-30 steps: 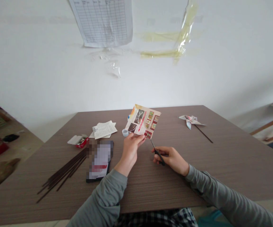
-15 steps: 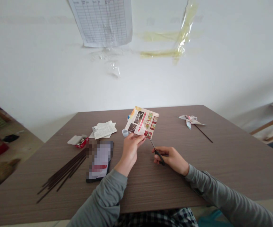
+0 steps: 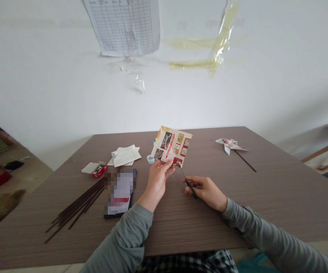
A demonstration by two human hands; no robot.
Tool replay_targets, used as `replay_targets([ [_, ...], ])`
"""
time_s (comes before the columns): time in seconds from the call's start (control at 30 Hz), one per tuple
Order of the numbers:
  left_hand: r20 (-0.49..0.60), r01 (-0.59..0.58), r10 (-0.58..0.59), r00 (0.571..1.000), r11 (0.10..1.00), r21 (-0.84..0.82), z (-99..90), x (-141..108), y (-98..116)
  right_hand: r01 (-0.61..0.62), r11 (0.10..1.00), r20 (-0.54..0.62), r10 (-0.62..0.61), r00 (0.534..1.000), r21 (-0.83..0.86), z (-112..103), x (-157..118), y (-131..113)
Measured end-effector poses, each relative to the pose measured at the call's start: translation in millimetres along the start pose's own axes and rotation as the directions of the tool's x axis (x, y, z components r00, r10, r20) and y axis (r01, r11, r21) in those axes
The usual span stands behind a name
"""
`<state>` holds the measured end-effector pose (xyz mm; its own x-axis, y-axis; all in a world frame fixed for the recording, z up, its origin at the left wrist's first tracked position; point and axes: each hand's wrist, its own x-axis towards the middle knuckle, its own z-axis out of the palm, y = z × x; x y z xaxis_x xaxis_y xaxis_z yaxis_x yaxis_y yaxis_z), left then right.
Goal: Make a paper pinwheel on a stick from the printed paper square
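My left hand pinches the lower edge of a square of printed paper, held up and tilted above the table. Black-handled scissors are in my right hand, their blades pointing up at the paper's lower right corner. The blade tips meet that corner; whether they are cutting into it I cannot tell. Just behind the paper's left edge stands a small whitish cap-like ring. A paper pinwheel on a dark stick lies at the right.
Left of my hands lie a phone, several dark thin sticks, a small open red box and stacked paper pieces. The brown table meets a white wall with a taped printed sheet.
The paper has tilted slightly and its top edge sits a little higher. Both hands and the scissors have hardly moved.
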<state>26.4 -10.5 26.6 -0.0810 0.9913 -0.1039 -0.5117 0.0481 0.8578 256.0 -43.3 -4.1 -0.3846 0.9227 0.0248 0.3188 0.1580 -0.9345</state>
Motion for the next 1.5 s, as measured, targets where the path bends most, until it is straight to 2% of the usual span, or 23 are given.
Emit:
replay_targets([
  [0.17,-0.014,0.006,-0.006,1.000,1.000,0.001,-1.8,1,-1,0.059,0.985,-0.044,-0.067,0.997,-0.164,-1,-1,-8],
  [0.37,-0.019,-0.005,0.005,1.000,1.000,0.008,0.3,0,-1,0.070,0.979,-0.052,-0.081,0.995,-0.190,-1,-2,-8],
  [0.53,-0.087,-0.045,0.046,0.995,0.999,0.010,3.4,-1,-1,0.058,0.991,-0.021,-0.062,0.998,-0.124,-1,0,-2],
  [0.77,-0.100,-0.089,0.093,0.991,0.995,0.047,4.3,-1,0,0.009,0.995,0.009,-0.010,1.000,0.099,2,-2,-3],
  [0.93,-0.092,-0.100,0.106,0.990,0.993,0.063,6.1,0,0,-0.024,0.982,0.033,0.018,0.999,0.188,4,0,-3],
  [1.5,-0.090,-0.100,0.105,0.990,0.993,0.056,8.8,-3,1,-0.050,0.975,0.042,0.042,0.998,0.217,3,1,-2],
])
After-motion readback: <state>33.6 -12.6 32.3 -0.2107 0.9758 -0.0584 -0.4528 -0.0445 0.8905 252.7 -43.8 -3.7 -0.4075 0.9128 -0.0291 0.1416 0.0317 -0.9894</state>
